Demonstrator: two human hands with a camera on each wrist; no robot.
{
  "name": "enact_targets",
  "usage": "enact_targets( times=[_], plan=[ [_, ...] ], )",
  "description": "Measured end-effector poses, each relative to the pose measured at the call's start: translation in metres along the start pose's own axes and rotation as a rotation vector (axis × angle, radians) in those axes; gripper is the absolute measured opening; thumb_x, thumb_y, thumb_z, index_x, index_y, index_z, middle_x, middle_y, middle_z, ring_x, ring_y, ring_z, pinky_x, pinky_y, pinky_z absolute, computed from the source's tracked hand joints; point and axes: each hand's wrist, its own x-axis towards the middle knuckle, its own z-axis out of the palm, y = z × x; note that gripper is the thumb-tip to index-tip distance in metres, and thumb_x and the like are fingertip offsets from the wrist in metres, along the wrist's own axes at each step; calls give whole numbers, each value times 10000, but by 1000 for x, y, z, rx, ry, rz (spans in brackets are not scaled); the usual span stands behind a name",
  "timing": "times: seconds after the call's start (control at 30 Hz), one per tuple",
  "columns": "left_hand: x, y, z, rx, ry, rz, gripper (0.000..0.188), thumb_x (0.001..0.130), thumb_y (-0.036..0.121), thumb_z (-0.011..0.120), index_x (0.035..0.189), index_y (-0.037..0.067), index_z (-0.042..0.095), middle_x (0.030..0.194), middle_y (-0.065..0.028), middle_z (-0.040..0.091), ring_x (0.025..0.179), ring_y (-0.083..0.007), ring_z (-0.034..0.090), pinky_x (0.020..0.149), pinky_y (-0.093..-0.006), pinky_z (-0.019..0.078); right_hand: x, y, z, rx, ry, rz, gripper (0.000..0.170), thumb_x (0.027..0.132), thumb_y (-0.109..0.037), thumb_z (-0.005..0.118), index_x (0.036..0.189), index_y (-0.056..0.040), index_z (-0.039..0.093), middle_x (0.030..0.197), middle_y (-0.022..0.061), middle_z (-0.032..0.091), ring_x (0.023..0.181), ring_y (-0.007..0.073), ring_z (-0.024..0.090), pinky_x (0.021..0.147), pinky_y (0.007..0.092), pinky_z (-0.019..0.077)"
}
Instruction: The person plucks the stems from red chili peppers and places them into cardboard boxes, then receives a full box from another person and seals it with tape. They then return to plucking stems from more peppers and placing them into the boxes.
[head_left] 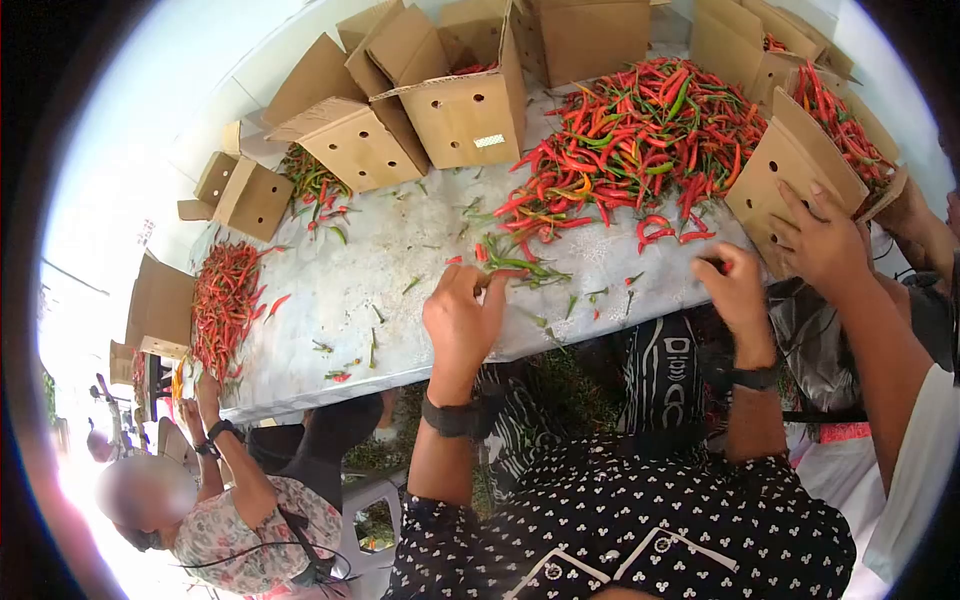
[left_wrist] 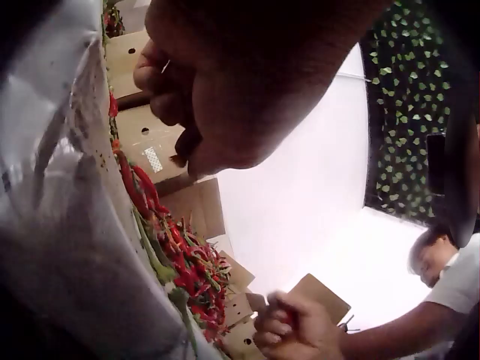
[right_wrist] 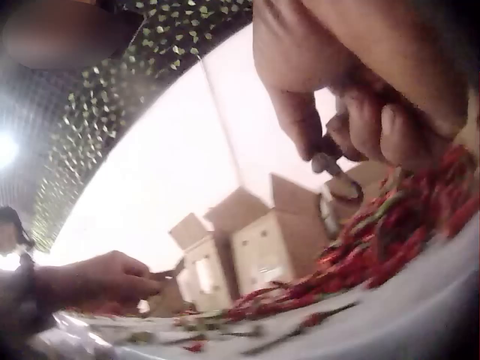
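Note:
My left hand [head_left: 462,315] hangs over the table near its front edge, fingers curled, thumb toward the index finger. Right beside its fingertips lie a few green chilies [head_left: 535,268]. Whether something sits inside those fingers I cannot tell. My right hand [head_left: 735,295] is farther right, over the front edge, its fingers curled round a red chili [head_left: 727,268], mostly hidden by the fingers. The right wrist view shows this hand [right_wrist: 352,112] from close by, above a heap of red chilies [right_wrist: 405,225]. A large pile of red chilies [head_left: 640,140] lies beyond both hands.
Cardboard boxes [head_left: 465,115] line the back. Another person's hand [head_left: 825,235] rests against a chili-filled box [head_left: 800,165] at right. At left, a second person sits by a smaller chili pile [head_left: 228,300]. Loose stems [head_left: 373,348] are scattered over the table [head_left: 300,350].

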Motion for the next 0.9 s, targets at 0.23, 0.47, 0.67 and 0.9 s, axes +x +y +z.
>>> enact_targets(
  times=[0.23,0.47,0.67,0.9],
  plan=[
    [37,-5,31,299,-168,120,143,708,176,603,778,51,597,816,-128,569,674,-314,586,574,-399,467,-38,27,-45,-565,-72,-12,147,733,-56,584,849,28,618,612,102,551,551,115,483,532,266,392],
    [40,-8,38,300,-262,86,153,734,185,578,763,36,586,780,-150,594,679,-341,588,565,-407,462,-4,-7,19,38,-142,-103,180,776,-107,592,876,43,609,697,44,589,623,94,514,582,256,422],
    [16,11,25,-451,-358,-315,119,791,95,544,815,-15,583,622,-84,591,548,-152,546,522,-282,419,21,-49,99,430,-327,25,163,830,-145,573,872,8,612,683,-12,549,617,37,472,538,207,373],
    [1,20,19,-656,-409,-331,87,803,46,542,820,-35,570,644,-13,557,591,-71,496,542,-228,406,22,-44,132,835,-490,224,144,825,-169,571,811,-32,610,599,-21,515,478,23,371,425,215,275]
  ],
)
